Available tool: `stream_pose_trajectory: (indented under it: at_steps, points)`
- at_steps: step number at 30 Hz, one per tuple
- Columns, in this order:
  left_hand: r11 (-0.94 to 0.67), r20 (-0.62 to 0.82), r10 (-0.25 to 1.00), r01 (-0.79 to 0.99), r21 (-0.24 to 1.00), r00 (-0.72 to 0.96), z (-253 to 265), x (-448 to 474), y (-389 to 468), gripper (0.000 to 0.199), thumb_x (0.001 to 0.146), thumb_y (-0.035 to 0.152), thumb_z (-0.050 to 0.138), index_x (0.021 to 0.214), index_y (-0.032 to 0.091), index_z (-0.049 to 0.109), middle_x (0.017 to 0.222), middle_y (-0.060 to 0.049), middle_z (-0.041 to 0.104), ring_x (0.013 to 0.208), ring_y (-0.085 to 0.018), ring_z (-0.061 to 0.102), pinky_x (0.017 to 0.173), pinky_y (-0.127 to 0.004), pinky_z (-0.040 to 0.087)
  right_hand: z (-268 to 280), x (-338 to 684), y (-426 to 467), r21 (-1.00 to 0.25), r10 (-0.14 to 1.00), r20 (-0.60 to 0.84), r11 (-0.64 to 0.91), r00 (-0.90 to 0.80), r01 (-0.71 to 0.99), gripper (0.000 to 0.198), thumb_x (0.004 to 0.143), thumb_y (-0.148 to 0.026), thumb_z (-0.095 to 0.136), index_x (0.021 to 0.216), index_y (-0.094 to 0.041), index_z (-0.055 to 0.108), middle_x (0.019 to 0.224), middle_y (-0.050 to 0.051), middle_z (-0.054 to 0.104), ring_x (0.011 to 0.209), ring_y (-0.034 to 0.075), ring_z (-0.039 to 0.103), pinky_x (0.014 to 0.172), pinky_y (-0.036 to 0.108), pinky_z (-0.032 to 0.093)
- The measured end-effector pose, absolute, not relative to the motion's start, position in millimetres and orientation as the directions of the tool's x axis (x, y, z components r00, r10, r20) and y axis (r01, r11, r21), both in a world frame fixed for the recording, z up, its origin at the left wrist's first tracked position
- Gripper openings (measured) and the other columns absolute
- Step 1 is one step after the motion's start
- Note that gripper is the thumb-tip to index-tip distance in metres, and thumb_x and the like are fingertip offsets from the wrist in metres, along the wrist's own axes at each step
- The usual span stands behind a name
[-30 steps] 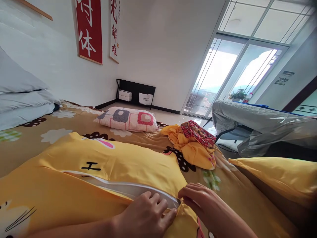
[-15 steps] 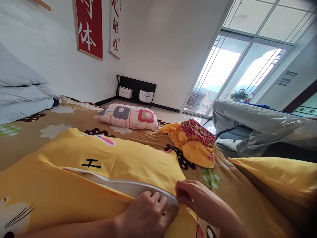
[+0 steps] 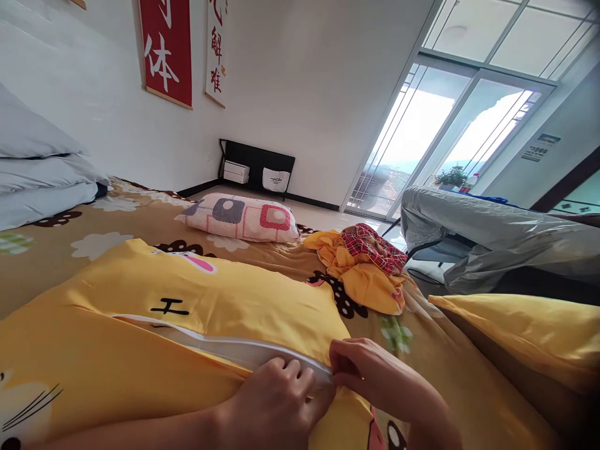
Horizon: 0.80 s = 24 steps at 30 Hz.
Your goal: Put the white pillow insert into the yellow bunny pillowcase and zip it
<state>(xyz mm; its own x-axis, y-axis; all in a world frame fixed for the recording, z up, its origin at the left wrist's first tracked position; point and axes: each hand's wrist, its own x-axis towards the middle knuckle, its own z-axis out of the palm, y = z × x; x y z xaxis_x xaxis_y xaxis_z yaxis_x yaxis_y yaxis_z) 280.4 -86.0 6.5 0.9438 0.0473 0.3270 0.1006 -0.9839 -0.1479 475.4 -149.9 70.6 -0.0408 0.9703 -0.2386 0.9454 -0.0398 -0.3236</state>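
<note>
A yellow pillowcase point(image 3: 272, 294) with printed cartoon features lies in front of me. Its long zipper opening point(image 3: 225, 340) gapes, and a white inner pillow point(image 3: 234, 355) shows through the gap. My left hand point(image 3: 279, 397) is closed at the lower edge of the opening, close to its right end, with its fingertips hidden. At that right end, my right hand point(image 3: 368, 369) pinches the pillowcase's edge between thumb and fingers. Whether a zipper pull is in the pinch cannot be made out.
The patterned bedspread point(image 3: 276, 259) bears a pink checked pillow point(image 3: 248, 217), crumpled yellow and red plaid cloth point(image 3: 375, 250), and another yellow pillow point(image 3: 529, 325) at right. White stacked bedding point(image 3: 42, 175) stands at left. Beyond the bed is a plastic-covered piece of furniture point(image 3: 487, 219).
The view has shifted very slightly, so everything sits a little further left and up. Both hands keep almost the same hold on the pillowcase.
</note>
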Motion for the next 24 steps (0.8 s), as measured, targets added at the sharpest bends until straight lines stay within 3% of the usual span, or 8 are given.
stream_pose_trajectory:
  at_steps: [9,15,24]
  points:
    - [-0.985,0.294,0.069,0.111,-0.129,0.953,9,281,-88,0.037,0.086,0.033,0.052,0.119,0.017,0.051,0.083,-0.006,0.062,0.066,-0.022,0.057,0.05,-0.034,0.033,65,474,-151,-0.334,0.976,-0.213,-0.025,-0.05,0.942,0.008,0.071,-0.015,0.051,0.072,-0.02,0.056,0.071,-0.001,0.059,0.064,0.011,0.046,0.06,0.022,0.03]
    - [-0.989,0.244,0.078,0.106,-0.101,0.967,13,279,-88,0.044,0.088,0.033,0.049,0.128,0.015,0.046,0.091,-0.008,0.062,0.072,-0.023,0.058,0.053,-0.034,0.037,65,472,-151,-0.35,0.973,-0.208,0.018,-0.097,0.937,0.009,0.073,-0.012,0.048,0.07,-0.02,0.052,0.071,-0.002,0.057,0.066,0.011,0.045,0.062,0.022,0.03]
    - [-0.994,0.18,0.102,0.109,-0.03,0.978,29,276,-88,0.054,0.088,0.029,0.049,0.138,0.015,0.037,0.1,-0.008,0.062,0.077,-0.023,0.058,0.057,-0.034,0.04,70,485,-141,-0.53,0.951,-0.152,0.151,-0.268,0.834,0.009,0.079,-0.011,0.055,0.074,-0.018,0.059,0.073,-0.002,0.057,0.068,0.01,0.046,0.065,0.02,0.035]
